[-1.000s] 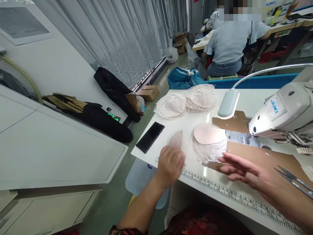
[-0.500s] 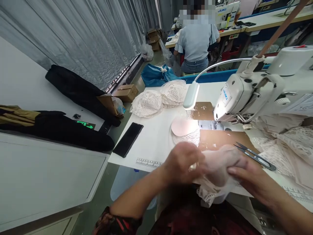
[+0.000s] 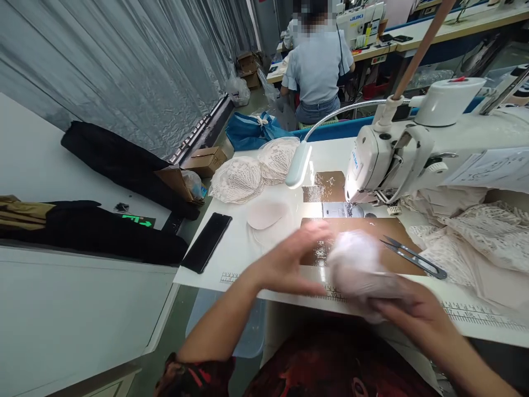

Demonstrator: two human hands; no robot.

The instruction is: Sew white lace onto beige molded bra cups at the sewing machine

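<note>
A pale, cup-shaped fabric piece that looks like a bra cup (image 3: 355,259) is blurred by motion above the table's front edge. My right hand (image 3: 407,303) grips it from the right, thumb on top. My left hand (image 3: 295,259) hovers just left of it, fingers apart and nothing in them. Beyond that hand a smooth beige cup pad (image 3: 268,215) lies on the white table, over a paler piece. Thread snips (image 3: 413,256) rest on the brown sheet (image 3: 372,234) past my right hand.
A sewing machine (image 3: 384,154) stands at the right, with a lamp (image 3: 298,165) beside it. Stacked lace cups (image 3: 236,179) lie at the back left. A black phone (image 3: 206,242) is near the left edge. Lace fabric (image 3: 487,237) is heaped at right. A person (image 3: 316,71) sits farther off.
My left hand has come away from the fabric and opened. My right hand still holds the piece, now raised and turned cup-side up. The view has shifted slightly.
</note>
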